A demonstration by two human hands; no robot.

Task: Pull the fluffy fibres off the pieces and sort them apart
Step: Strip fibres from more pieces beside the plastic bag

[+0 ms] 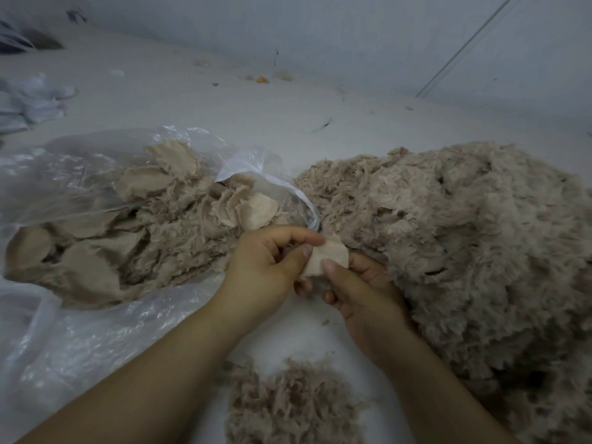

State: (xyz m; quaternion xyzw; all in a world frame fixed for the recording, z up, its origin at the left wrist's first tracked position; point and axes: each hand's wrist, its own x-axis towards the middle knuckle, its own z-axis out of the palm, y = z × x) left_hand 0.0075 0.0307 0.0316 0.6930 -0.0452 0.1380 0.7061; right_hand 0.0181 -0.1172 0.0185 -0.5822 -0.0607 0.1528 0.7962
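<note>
Both hands hold one small beige fabric piece (330, 256) at the centre of the view. My left hand (266, 267) pinches its left edge between thumb and forefinger. My right hand (362, 290) grips its lower right side, thumb pressed on top. A clear plastic bag (80, 174) on the left holds several beige pieces with fluffy backs (153, 219). A large heap of fluffy fibres (464, 251) lies on the right, touching my right hand. A smaller tuft pile (288, 402) sits near the bottom, between my forearms.
The work goes on over a white surface (256, 107) with scattered bits of fluff and debris at the back. White crumpled material (28, 100) lies at the far left. A wall (352, 33) runs behind, with a thin rod (464, 46) leaning against it at the right.
</note>
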